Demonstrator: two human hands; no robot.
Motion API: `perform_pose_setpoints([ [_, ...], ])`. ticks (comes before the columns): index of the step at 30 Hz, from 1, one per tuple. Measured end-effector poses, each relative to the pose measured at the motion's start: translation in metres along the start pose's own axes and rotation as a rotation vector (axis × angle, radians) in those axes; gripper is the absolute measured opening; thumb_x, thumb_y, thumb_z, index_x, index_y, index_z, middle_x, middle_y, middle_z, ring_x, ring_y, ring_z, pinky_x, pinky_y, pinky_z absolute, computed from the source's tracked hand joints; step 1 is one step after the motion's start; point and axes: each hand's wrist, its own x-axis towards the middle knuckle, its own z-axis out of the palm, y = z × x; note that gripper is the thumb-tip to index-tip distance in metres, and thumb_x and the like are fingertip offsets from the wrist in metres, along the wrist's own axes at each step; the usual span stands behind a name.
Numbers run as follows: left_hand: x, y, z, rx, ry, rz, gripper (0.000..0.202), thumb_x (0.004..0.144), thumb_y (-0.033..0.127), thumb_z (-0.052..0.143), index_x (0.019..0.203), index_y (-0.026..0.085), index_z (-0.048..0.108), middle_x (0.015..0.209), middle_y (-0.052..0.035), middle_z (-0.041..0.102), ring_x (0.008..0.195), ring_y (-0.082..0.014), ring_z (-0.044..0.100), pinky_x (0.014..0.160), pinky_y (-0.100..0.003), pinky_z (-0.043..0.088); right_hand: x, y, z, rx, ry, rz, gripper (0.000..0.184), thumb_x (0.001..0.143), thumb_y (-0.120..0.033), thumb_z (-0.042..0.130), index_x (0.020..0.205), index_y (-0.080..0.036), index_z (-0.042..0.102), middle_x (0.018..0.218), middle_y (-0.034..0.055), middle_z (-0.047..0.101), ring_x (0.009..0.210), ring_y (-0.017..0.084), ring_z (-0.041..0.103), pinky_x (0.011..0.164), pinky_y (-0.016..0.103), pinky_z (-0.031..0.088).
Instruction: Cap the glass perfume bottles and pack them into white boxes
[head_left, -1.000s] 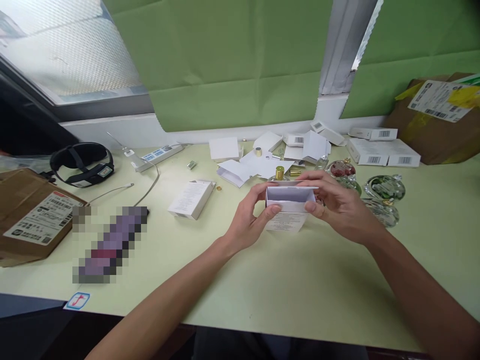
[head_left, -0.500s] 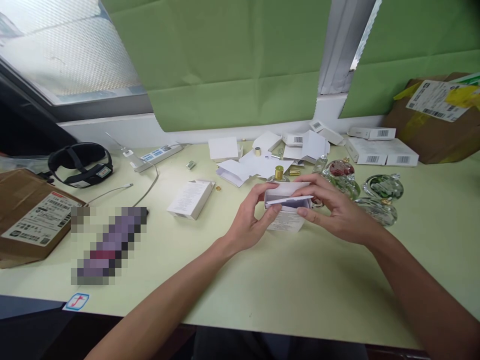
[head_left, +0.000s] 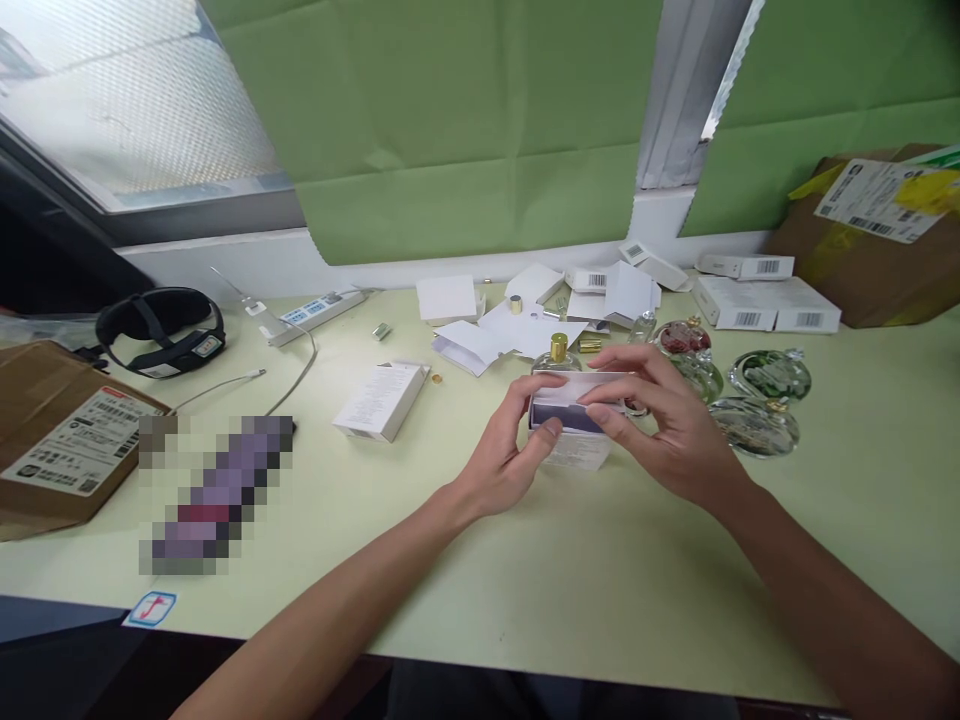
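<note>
A small white carton (head_left: 576,452) with printed text on its front is held upright in front of me, its top open and the inside dark. My left hand (head_left: 504,452) is closed around its left end, thumb on the near edge and fingers behind. At the right end, my right hand (head_left: 671,425) has its thumb and fingertips together at the opening's edge; exactly what they pinch is partly hidden. Just behind the carton stands a glass bottle with a gold cap (head_left: 559,347), its lower part covered. Glass ornament-like bottles (head_left: 769,375) lie to the right.
Another white carton (head_left: 382,400) lies left, near a small gold ring (head_left: 437,379). Opened white boxes (head_left: 465,345) and loose caps spread behind. Closed cartons (head_left: 765,303) and a brown box (head_left: 847,265) are at back right. A power strip (head_left: 322,312) and headset (head_left: 161,335) sit left.
The white flap across the carton's opening has lifted or folded back, and the dark inside shows now. My right fingers have shifted slightly left along the opening.
</note>
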Motion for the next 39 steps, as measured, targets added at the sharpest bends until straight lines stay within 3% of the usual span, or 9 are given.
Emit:
perform_pose_setpoints([
  [6,-0.002,0.001,0.002,-0.094,0.018,-0.073,0.03,0.1,0.028,0.044,0.13,0.032,0.045,0.128,-0.0045,0.051,0.106,-0.0195,0.052,0.087,-0.033,0.048,-0.001,-0.002,0.006,-0.068,0.093,0.039,0.006,0.092,-0.024,0.063,0.088,-0.025,0.068,0.113,0.0049,0.06,0.102,0.019,0.06,0.084,0.034,0.049],
  [11,-0.003,0.001,0.003,-0.098,0.016,-0.063,0.034,0.098,0.023,0.044,0.131,0.031,0.045,0.126,-0.0048,0.052,0.107,-0.02,0.053,0.089,-0.034,0.049,0.0,-0.008,0.005,-0.042,0.084,0.117,0.014,0.092,-0.025,0.062,0.079,-0.023,0.063,0.097,0.0021,0.06,0.087,0.016,0.06,0.069,0.029,0.046],
  [17,-0.002,-0.001,0.003,-0.063,0.016,-0.046,0.031,0.1,0.025,0.043,0.13,0.03,0.044,0.124,-0.0066,0.053,0.105,-0.0198,0.055,0.086,-0.035,0.052,0.001,-0.011,0.006,-0.043,0.077,0.126,0.011,0.093,-0.023,0.062,0.082,-0.022,0.065,0.094,0.0018,0.062,0.086,0.016,0.061,0.068,0.029,0.046],
  [20,-0.002,-0.004,0.005,0.004,0.011,0.053,0.035,0.101,0.025,0.043,0.135,0.029,0.039,0.127,-0.0087,0.052,0.108,-0.0191,0.055,0.091,-0.037,0.052,0.001,-0.011,0.007,-0.074,0.163,0.062,0.008,0.092,-0.019,0.063,0.086,-0.021,0.066,0.091,0.0025,0.064,0.084,0.015,0.062,0.07,0.029,0.047],
  [23,-0.002,-0.009,0.008,0.126,0.058,0.305,0.05,0.096,0.023,0.055,0.139,0.031,0.032,0.129,-0.009,0.047,0.112,-0.0193,0.052,0.094,-0.039,0.052,0.002,-0.013,0.005,-0.105,0.209,0.037,0.007,0.091,-0.017,0.065,0.085,-0.02,0.067,0.09,0.0029,0.065,0.084,0.015,0.062,0.069,0.028,0.048],
  [25,-0.001,-0.012,0.008,0.23,0.059,0.446,0.052,0.09,0.021,0.065,0.134,0.032,0.037,0.129,-0.0084,0.044,0.119,-0.0211,0.049,0.095,-0.04,0.052,0.002,-0.014,0.003,-0.113,0.219,0.048,0.007,0.091,-0.018,0.065,0.085,-0.021,0.067,0.091,0.0028,0.066,0.081,0.014,0.061,0.063,0.027,0.047],
  [28,-0.001,-0.013,0.008,0.373,0.011,0.443,0.035,0.091,0.02,0.065,0.12,0.027,0.049,0.129,-0.0095,0.04,0.124,-0.023,0.045,0.097,-0.041,0.052,0.002,-0.013,0.003,-0.11,0.225,0.06,0.008,0.092,-0.019,0.064,0.086,-0.022,0.067,0.092,0.0025,0.065,0.078,0.014,0.06,0.054,0.025,0.045],
  [32,0.0,-0.011,0.005,0.442,0.017,0.388,0.02,0.095,0.018,0.058,0.113,0.024,0.052,0.125,-0.011,0.044,0.117,-0.0217,0.05,0.092,-0.039,0.053,-0.001,-0.006,0.005,-0.011,0.214,0.125,0.004,0.091,-0.024,0.066,0.093,-0.026,0.064,0.1,0.0027,0.064,0.087,0.016,0.061,0.057,0.025,0.049],
  [39,0.002,-0.006,0.003,0.447,0.028,0.372,0.013,0.097,0.015,0.051,0.109,0.019,0.048,0.128,-0.0152,0.044,0.119,-0.0241,0.05,0.09,-0.042,0.052,-0.003,0.003,0.007,0.221,0.198,0.279,0.028,0.089,-0.029,0.067,0.113,-0.031,0.053,0.103,0.0037,0.061,0.097,0.02,0.061,0.061,0.027,0.054],
])
